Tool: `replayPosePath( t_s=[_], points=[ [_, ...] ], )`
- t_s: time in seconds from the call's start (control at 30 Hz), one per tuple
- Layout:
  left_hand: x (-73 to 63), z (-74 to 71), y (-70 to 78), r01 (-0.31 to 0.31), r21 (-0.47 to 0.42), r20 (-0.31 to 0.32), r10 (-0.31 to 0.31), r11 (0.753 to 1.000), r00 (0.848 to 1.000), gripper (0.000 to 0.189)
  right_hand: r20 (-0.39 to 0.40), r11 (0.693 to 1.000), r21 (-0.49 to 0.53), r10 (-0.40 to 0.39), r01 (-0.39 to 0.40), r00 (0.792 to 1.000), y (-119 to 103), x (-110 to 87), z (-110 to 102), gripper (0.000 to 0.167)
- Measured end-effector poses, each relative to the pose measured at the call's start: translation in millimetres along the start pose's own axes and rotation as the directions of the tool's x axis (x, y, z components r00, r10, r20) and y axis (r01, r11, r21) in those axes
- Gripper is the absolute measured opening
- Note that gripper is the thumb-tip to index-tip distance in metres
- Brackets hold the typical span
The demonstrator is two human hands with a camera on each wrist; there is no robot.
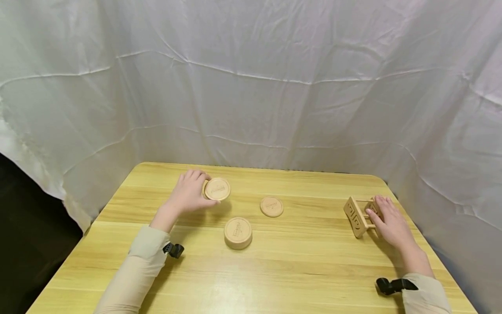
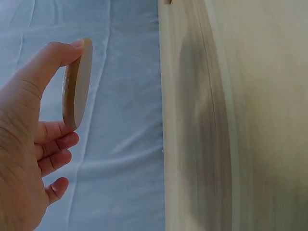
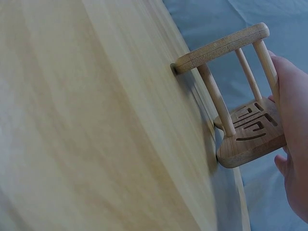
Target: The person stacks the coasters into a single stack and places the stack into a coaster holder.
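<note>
Beyond and left of the coaster stack (image 1: 238, 232), the left hand (image 1: 190, 192) pinches a raised coaster (image 1: 218, 189), while well to the stack's right the right hand (image 1: 392, 223) grips a rack (image 1: 354, 217) by one end

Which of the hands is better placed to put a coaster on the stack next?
Probably the left hand: it pinches a raised coaster near the stack. The right hand holds the wooden rack, farther from the stack.

Left hand (image 1: 190, 191) aloft in a pinch
</note>
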State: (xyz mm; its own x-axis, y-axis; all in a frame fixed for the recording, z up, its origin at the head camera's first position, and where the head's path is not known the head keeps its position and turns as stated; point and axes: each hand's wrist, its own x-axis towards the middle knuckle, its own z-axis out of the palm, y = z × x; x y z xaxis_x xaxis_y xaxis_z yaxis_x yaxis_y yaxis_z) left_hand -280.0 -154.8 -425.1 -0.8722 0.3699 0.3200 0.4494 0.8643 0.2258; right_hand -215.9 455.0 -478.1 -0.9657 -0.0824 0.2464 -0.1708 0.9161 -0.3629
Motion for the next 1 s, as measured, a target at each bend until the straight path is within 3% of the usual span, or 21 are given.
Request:
replayPosePath(
  t_s=[0.6,1.0],
  points=[
    [-23.0,3.7,35.5,-0.132,-0.008,0.035,0.132,0.991,0.991,0.083,0.0,1.0,-0.001,-0.006,0.006,1.0,1.8,1.1,0.5,0.068],
    [-34.0,11.6,50.4,-0.271,0.023,0.059,0.27,0.962,0.961,0.081,0.002,1.0,0.007,-0.008,0.008,1.0,0.8,0.6,-0.2,0.068]
  ],
)
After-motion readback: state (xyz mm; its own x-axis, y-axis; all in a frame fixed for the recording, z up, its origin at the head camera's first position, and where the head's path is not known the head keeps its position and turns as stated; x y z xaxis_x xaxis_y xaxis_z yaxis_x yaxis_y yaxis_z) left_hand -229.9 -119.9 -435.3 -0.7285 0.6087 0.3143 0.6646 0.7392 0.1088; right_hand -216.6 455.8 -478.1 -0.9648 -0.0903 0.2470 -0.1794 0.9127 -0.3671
